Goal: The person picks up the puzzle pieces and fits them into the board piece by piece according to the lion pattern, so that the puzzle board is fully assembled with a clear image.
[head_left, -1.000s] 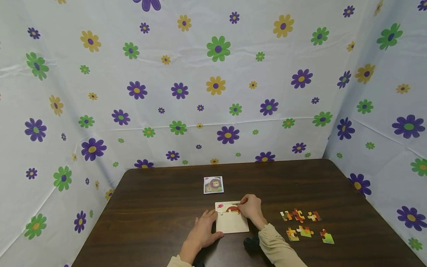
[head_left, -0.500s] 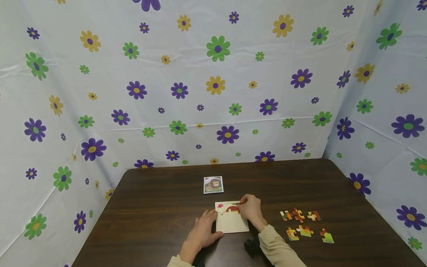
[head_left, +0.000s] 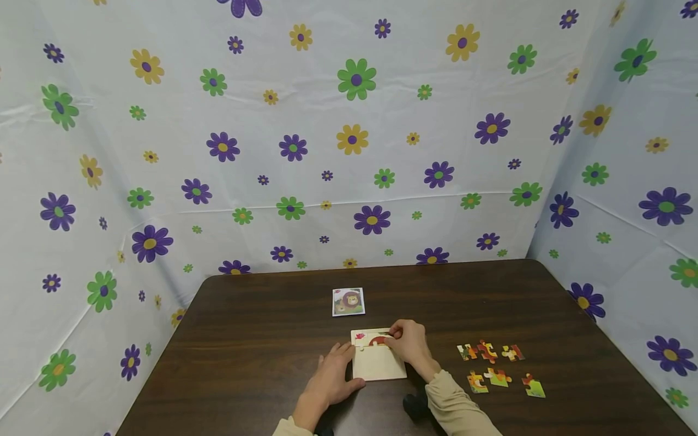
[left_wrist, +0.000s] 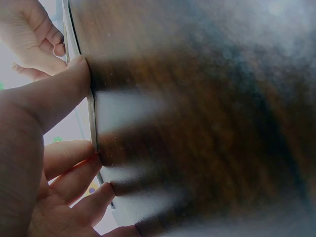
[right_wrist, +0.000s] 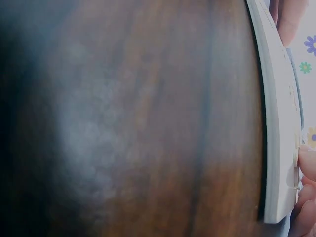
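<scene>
A pale square wooden puzzle board (head_left: 378, 366) lies near the table's front. Along its far edge sit puzzle pieces, one with a pink flower (head_left: 360, 337) and one with a dark red arc (head_left: 377, 341). My left hand (head_left: 330, 375) rests at the board's left side, fingers spread and thumb at the near corner; the left wrist view shows these fingertips (left_wrist: 105, 190) along the edge. My right hand (head_left: 410, 346) pinches a puzzle piece at the far right corner, mostly hidden by the fingers. The right wrist view shows the right thumb (right_wrist: 308, 162) against the board's top.
Several loose puzzle pieces (head_left: 497, 376) lie in two rows on the table (head_left: 245, 351), right of the board. A lion picture card (head_left: 348, 302) lies beyond the board. A flowered cloth (head_left: 305, 115) hangs behind the table and along both sides.
My right hand has shifted slightly at the board's far right corner, its fingers a little differently placed. My left hand and the loose pieces have stayed put.
</scene>
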Demonstrator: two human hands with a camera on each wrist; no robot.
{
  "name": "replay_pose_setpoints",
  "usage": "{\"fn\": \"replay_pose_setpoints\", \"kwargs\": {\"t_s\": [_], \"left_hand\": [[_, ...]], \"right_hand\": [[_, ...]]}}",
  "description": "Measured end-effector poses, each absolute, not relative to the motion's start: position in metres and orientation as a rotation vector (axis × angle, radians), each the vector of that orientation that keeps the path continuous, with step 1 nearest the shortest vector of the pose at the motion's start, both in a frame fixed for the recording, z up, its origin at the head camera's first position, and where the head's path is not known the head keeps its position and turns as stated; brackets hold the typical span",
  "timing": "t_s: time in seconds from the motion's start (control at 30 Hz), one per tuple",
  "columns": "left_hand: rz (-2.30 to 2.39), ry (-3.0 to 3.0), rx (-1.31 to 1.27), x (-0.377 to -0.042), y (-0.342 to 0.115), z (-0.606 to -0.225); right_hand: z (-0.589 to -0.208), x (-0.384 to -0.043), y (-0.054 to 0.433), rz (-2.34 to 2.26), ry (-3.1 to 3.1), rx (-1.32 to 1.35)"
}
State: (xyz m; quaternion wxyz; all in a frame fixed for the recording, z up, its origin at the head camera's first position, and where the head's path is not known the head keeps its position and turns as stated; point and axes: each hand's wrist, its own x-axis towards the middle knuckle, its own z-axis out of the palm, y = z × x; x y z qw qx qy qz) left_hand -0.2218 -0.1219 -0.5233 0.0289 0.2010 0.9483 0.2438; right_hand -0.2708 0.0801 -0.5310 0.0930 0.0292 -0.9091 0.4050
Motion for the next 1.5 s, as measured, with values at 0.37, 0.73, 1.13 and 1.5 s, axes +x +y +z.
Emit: {"fn": "replay_pose_setpoints", "kwargs": {"t_s": [0.37,0.73,1.13,1.5], "left_hand": [[0.777,2.922,0.628,-0.224,-0.122,-0.522],[0.761,2.911,0.610,-0.224,-0.122,-0.518],[0.776,2.912,0.625,-0.222,-0.121,-0.520],[0.769,2.928,0.639,-0.220,-0.122,-0.522]], "right_hand": [[-0.532,-0.273,0.080,1.262,-2.659,0.023],[-0.530,-0.274,0.082,1.233,-2.666,0.029],[-0.521,-0.269,0.106,1.223,-2.641,0.158],[-0.516,-0.267,0.148,1.092,-2.803,0.146]]}}
